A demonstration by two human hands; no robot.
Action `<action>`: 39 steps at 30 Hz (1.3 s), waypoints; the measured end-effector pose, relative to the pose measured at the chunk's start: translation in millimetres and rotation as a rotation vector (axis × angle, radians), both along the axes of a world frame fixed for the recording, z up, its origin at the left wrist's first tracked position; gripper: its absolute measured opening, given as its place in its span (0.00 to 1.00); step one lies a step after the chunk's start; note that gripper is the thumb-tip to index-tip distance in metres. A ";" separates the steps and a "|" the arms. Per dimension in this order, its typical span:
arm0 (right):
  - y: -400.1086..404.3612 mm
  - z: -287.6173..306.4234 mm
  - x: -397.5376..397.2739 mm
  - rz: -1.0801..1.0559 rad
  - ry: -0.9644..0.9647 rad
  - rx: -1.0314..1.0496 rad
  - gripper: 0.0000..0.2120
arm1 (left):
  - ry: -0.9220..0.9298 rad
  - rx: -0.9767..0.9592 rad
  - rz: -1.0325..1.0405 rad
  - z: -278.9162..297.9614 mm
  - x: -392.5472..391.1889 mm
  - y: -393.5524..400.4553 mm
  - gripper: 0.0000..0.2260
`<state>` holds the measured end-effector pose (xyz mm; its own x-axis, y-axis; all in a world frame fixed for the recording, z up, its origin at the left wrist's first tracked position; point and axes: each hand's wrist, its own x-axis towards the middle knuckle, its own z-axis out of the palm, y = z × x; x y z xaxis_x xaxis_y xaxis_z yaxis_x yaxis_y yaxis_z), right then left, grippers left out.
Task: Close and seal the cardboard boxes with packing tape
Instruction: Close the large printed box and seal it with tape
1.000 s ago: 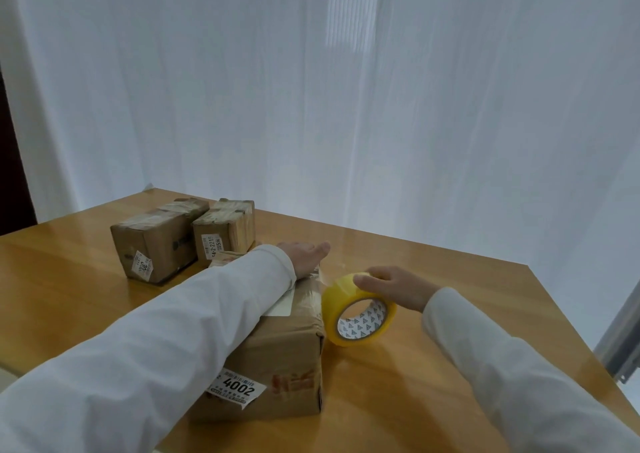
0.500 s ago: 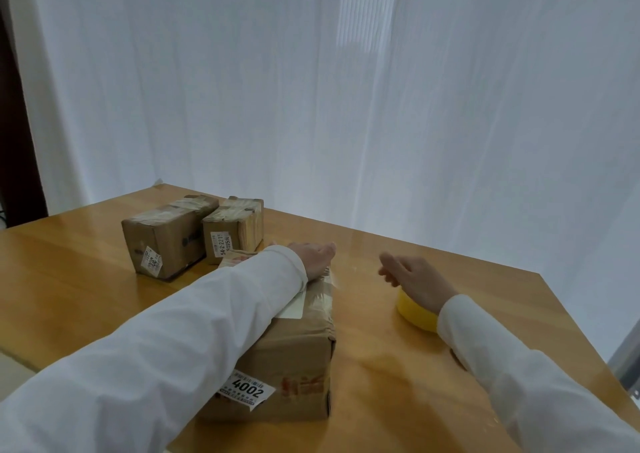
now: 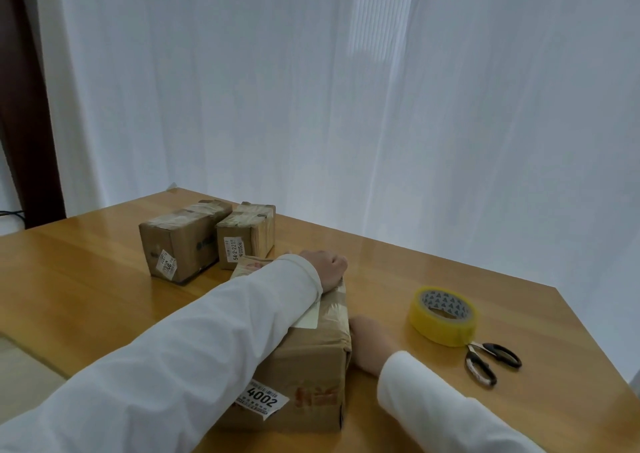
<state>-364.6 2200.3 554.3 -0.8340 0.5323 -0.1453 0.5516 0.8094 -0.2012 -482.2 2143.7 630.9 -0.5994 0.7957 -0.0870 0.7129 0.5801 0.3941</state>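
Note:
The near cardboard box (image 3: 311,376), with a "4002" label and clear tape across its top, sits in front of me. My left hand (image 3: 327,267) rests on its far top edge, fingers curled down over that edge. My right hand (image 3: 367,343) lies flat against the box's right side, down by the table. The yellow packing tape roll (image 3: 443,315) lies flat on the table to the right of the box, with neither hand touching it. Two smaller taped boxes, one brown (image 3: 183,241) and one lighter (image 3: 247,234), stand side by side at the back left.
Black-handled scissors (image 3: 485,359) lie just right of the tape roll. The wooden table (image 3: 86,289) ends close to the right of the scissors. A white curtain hangs behind the far edge.
My right hand put the tape roll down flat on the table, let go and moved left to the box's right side. My left hand's fingers curled over the box's far edge.

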 end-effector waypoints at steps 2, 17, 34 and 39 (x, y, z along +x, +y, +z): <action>17.3 8.1 0.2 -0.069 0.050 0.033 0.16 | 0.008 -0.006 0.013 0.0 1.1 -0.2 0.20; 43.0 -22.2 3.3 -0.118 0.063 -0.110 0.29 | 0.125 0.148 -0.013 16.6 -28.0 -73.0 0.33; -12.3 145.8 -51.4 -0.125 0.261 -0.095 0.36 | -0.981 0.416 0.296 -53.1 -69.9 -102.5 0.16; -7.7 104.5 -59.8 -0.081 0.010 0.117 0.32 | -0.985 0.559 0.224 2.4 -57.9 -93.3 0.26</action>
